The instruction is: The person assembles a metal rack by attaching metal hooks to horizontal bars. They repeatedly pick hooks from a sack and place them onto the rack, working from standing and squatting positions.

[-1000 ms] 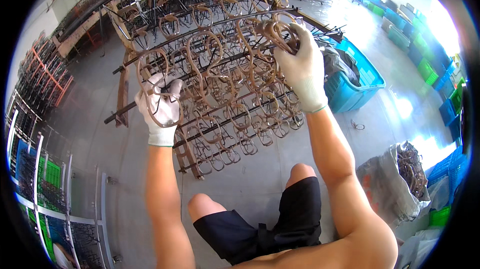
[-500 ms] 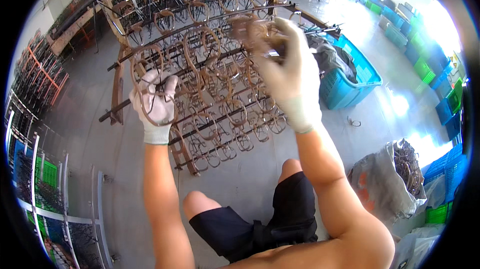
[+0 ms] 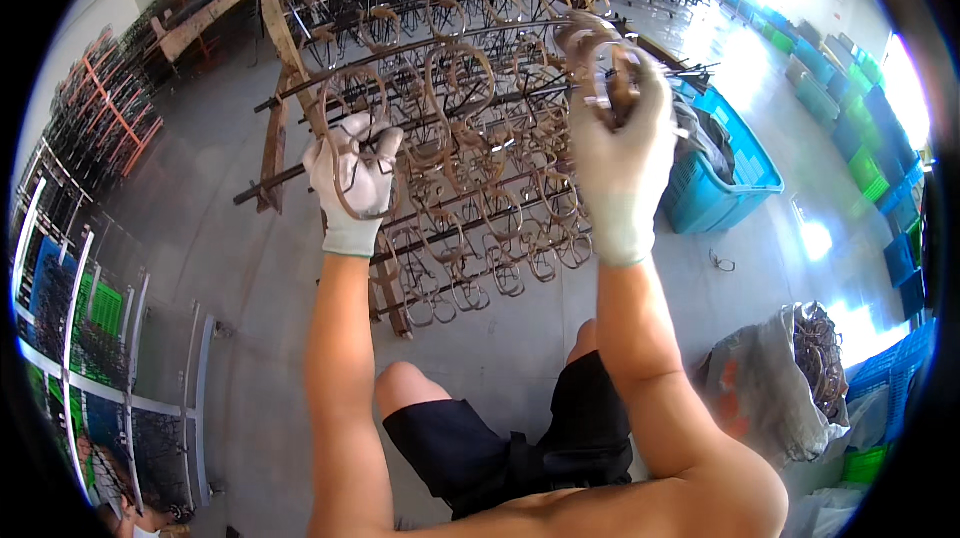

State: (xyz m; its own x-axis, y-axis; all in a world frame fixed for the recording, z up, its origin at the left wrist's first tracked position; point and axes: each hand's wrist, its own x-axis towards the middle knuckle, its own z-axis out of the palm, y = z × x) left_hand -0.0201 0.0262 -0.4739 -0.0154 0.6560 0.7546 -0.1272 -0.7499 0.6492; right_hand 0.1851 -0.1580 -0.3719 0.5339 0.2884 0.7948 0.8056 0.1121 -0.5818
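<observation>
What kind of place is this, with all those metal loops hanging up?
It looks like a factory or workshop floor. A big metal rack hung with rusty wire hooks fills the middle, blue plastic crates stand on the concrete, and a sack holds more hooks. Both gloved hands, left hand and right hand, grip hooks.

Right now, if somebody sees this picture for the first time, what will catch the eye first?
Two gloved hands are raised at the centre: the right hand grips a bundle of rusty wire hoops, and the left hand holds one hoop. Behind them stands a metal rack hung with rows of such hoops, and a blue crate sits to the right.
</observation>
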